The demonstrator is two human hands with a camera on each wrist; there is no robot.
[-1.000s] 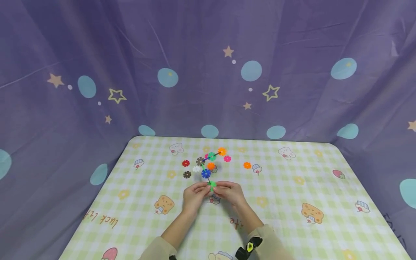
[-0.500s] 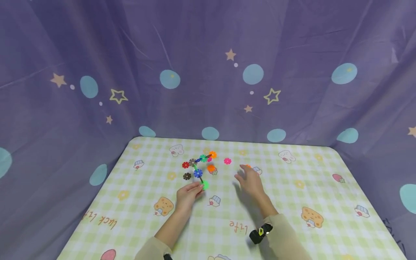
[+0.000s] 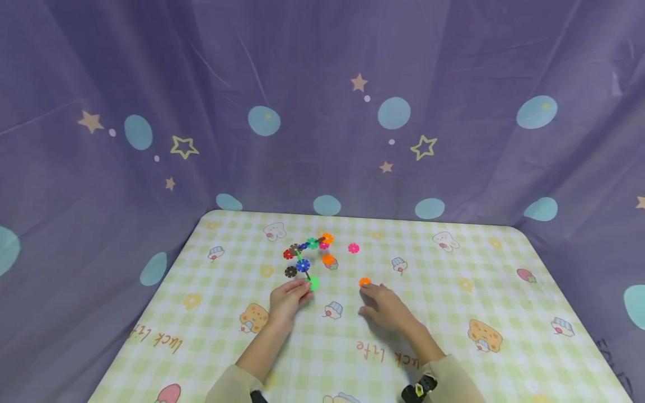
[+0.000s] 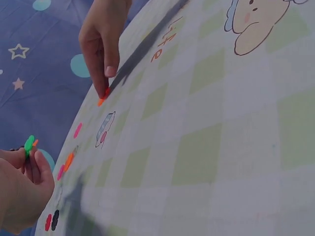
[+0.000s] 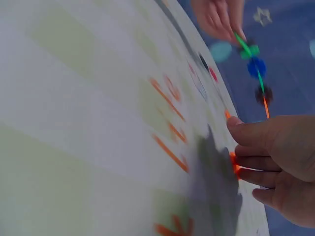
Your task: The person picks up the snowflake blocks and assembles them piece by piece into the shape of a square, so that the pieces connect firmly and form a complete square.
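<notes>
My left hand [image 3: 287, 303] pinches a bright green notched disc [image 3: 314, 284], the near end of a joined chain of plastic snowflake discs. A blue disc [image 3: 303, 265], a grey-brown one, a teal one [image 3: 312, 243] and an orange one follow along the chain, which is held above the table. To the right, my right hand [image 3: 390, 309] has its fingertips on a loose orange disc [image 3: 365, 281] lying on the tablecloth. Its thumb [image 5: 235, 121] stands apart from that disc. In the left wrist view the orange disc [image 4: 102, 99] shows under the fingertips.
Loose discs lie beyond the hands: a pink one [image 3: 354, 248], another orange one [image 3: 329, 259], a dark brown one [image 3: 290, 271] and a red one [image 3: 288, 254]. A checked tablecloth [image 3: 433, 358] covers the table. A purple curtain [image 3: 322, 157] hangs behind.
My right hand has let go of the green disc, reached right, and drawn the loose orange disc nearer. The left hand has carried the chain to the left.
</notes>
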